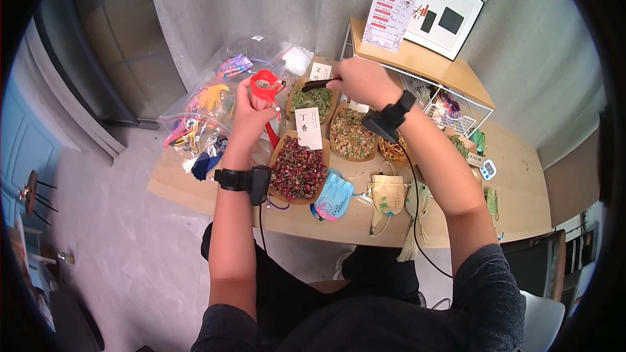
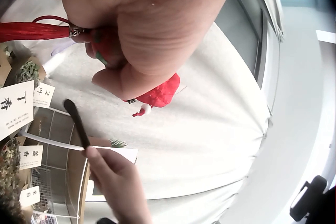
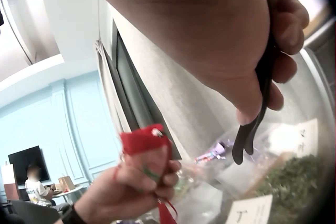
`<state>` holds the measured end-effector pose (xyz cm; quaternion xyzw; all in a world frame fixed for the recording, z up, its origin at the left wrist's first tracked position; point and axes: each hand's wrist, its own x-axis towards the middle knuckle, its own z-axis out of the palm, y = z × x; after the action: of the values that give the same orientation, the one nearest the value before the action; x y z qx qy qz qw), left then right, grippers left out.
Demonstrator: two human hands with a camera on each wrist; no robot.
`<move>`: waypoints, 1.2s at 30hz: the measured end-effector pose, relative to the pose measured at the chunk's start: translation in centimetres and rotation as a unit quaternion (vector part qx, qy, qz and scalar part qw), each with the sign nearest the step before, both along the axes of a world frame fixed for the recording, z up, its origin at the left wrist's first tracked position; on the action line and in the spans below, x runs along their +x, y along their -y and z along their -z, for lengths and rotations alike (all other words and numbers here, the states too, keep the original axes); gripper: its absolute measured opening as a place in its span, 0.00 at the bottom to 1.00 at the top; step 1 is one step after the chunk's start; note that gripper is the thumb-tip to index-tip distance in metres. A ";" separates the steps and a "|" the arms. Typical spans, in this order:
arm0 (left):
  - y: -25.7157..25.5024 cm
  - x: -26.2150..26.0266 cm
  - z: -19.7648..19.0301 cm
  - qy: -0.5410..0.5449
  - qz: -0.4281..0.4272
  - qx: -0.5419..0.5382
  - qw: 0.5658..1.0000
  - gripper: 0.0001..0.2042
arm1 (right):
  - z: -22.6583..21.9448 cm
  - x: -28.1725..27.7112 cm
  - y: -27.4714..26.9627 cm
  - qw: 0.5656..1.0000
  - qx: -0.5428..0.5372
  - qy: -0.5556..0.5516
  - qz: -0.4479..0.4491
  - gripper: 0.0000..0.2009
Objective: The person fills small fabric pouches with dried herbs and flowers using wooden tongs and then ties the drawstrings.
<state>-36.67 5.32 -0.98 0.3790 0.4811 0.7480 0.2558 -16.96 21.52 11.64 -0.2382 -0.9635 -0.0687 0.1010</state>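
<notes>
A small red drawstring pouch (image 1: 264, 86), its mouth spread and facing up, is held in the left hand (image 1: 250, 117); some dried material shows inside it. The left hand (image 3: 123, 190) has its fingers curled round the pouch (image 3: 146, 155), and a red tassel (image 2: 34, 32) hangs from it. Dark tongs (image 1: 317, 85) are gripped by the right hand (image 1: 366, 83), their tips over the box of green dried leaves (image 1: 313, 103), to the right of the pouch. In the right wrist view the two tong tips (image 3: 244, 142) lie close together; nothing is visible between them.
Paper boxes hold red dried buds (image 1: 298, 169) and mixed herbs (image 1: 352, 132). A clear bag of colourful tassels (image 1: 208, 104) lies at the left. Blue (image 1: 336, 194) and beige (image 1: 388, 194) pouches lie near the front edge. A wooden shelf (image 1: 450, 78) stands behind; a seated person appears far off.
</notes>
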 end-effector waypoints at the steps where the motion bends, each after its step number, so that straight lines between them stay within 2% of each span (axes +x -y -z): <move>1: 0.1 0.2 -0.2 0.009 0.000 0.005 1.000 0.36 | 1.4 -0.4 -0.4 1.000 0.011 0.001 -0.009 0.13; 4: 0.3 0.6 -0.8 0.019 -0.002 0.003 1.000 0.35 | 5.0 -1.6 -1.6 0.998 0.032 -0.011 -0.053 0.13; 8: 0.4 0.5 -0.9 0.023 0.002 0.006 1.000 0.35 | 7.8 -3.6 -1.8 0.989 0.091 -0.037 -0.113 0.13; 11: 0.5 0.5 -1.0 0.025 0.001 0.008 1.000 0.35 | 8.4 -3.7 -2.2 0.987 0.113 -0.029 -0.112 0.11; 14: 0.6 0.5 -1.2 0.023 -0.001 0.001 1.000 0.35 | 8.0 -2.9 -2.7 0.992 0.113 -0.006 -0.049 0.08; 17: 0.6 0.7 -1.4 0.025 0.002 -0.006 1.000 0.34 | 6.9 -1.9 -2.9 0.992 0.122 -0.009 -0.033 0.06; 20: 0.5 0.5 -1.1 0.014 0.000 -0.014 1.000 0.34 | 5.0 -0.6 -2.1 0.997 0.078 -0.010 -0.008 0.09; 23: 0.5 0.6 -1.1 0.018 -0.001 -0.010 1.000 0.33 | 4.7 0.6 -1.7 0.998 0.040 0.009 -0.039 0.09; 26: 0.7 0.8 -1.4 0.031 0.010 -0.007 0.999 0.33 | 6.6 0.7 -1.6 0.996 0.046 0.029 -0.069 0.10; 29: 0.7 0.7 -1.3 0.026 0.011 -0.003 1.000 0.33 | 8.1 0.5 -2.3 0.990 0.125 0.017 -0.063 0.10; 32: 0.7 0.8 -1.4 0.027 0.007 -0.006 1.000 0.33 | 9.4 0.6 -3.9 0.986 0.160 -0.024 -0.039 0.11; 36: 0.6 0.6 -1.1 0.031 0.011 -0.001 0.999 0.33 | 10.2 0.9 -4.7 0.987 0.139 -0.074 -0.028 0.10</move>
<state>-36.04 4.69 0.11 0.3606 0.4700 0.7557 0.2791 -16.09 26.20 1.46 -0.1995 -0.9407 -0.1813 0.2061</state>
